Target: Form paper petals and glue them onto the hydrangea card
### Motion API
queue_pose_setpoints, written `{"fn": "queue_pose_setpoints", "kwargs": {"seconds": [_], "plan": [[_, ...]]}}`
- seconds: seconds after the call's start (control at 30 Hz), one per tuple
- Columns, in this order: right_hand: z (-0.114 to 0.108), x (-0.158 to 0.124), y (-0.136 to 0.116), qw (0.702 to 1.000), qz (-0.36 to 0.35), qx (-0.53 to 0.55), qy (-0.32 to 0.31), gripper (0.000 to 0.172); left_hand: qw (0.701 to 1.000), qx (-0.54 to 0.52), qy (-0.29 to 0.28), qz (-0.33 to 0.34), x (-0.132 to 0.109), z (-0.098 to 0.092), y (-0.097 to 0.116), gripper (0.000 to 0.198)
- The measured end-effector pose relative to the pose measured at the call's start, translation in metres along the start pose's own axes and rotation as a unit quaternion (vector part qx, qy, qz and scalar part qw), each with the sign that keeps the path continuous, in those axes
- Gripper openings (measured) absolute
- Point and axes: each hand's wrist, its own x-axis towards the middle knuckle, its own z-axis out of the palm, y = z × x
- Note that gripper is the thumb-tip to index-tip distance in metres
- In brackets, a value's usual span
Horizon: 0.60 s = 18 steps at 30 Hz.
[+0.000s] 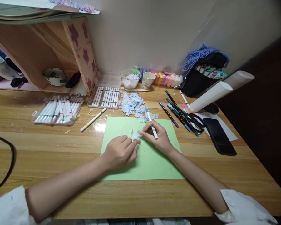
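A sheet of light green paper [154,165] lies on the wooden table, with a small clump of pale torn paper scraps [135,133] on it. My left hand [121,151] rests on the sheet, fingers curled and the index finger touching the clump. Whatever might be under its curled fingers is hidden. From the other side, my right hand [158,136] is closed on a white marker [151,122] with a blue end pointing away from me. Its thumb and forefinger meet at the edge of the clump. Beyond the sheet sits a pile of bluish paper scraps [132,103].
Two plastic cases of markers [57,109] [105,97] stand at the back left, near a loose marker [93,120]. Behind the pile are a clear bowl [130,79] and paper cup [148,80]. Pens [168,114], scissors [194,120] and a phone [219,136] lie right.
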Motion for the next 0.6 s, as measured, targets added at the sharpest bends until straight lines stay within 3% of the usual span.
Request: {"fn": "queue_pose_setpoints", "kwargs": {"seconds": [0.1,0.3,0.37,0.47,0.53,0.6], "plan": [[-0.002,0.002,0.000,0.999,-0.016,-0.029,0.010,0.015,1.000,-0.012,0.005,-0.007,0.000,-0.001,-0.001,0.015],[-0.030,0.016,0.012,0.966,-0.012,-0.094,0.242,0.021,0.999,-0.020,-0.020,-0.033,-0.001,0.003,-0.001,0.020],[-0.040,0.014,0.011,0.959,-0.021,-0.090,0.268,0.016,0.999,-0.016,-0.040,-0.033,-0.002,0.006,-0.001,0.021],[-0.045,0.001,0.000,0.984,-0.030,-0.063,0.162,0.021,0.998,-0.003,-0.056,-0.026,-0.002,0.009,-0.001,0.022],[-0.039,-0.009,-0.007,0.996,-0.011,-0.075,0.053,0.015,0.998,0.005,-0.061,-0.024,-0.003,0.010,-0.001,0.021],[-0.028,-0.015,-0.010,0.996,0.025,-0.085,-0.010,0.009,0.997,0.010,-0.067,-0.022,-0.003,0.010,-0.001,0.021]]}}
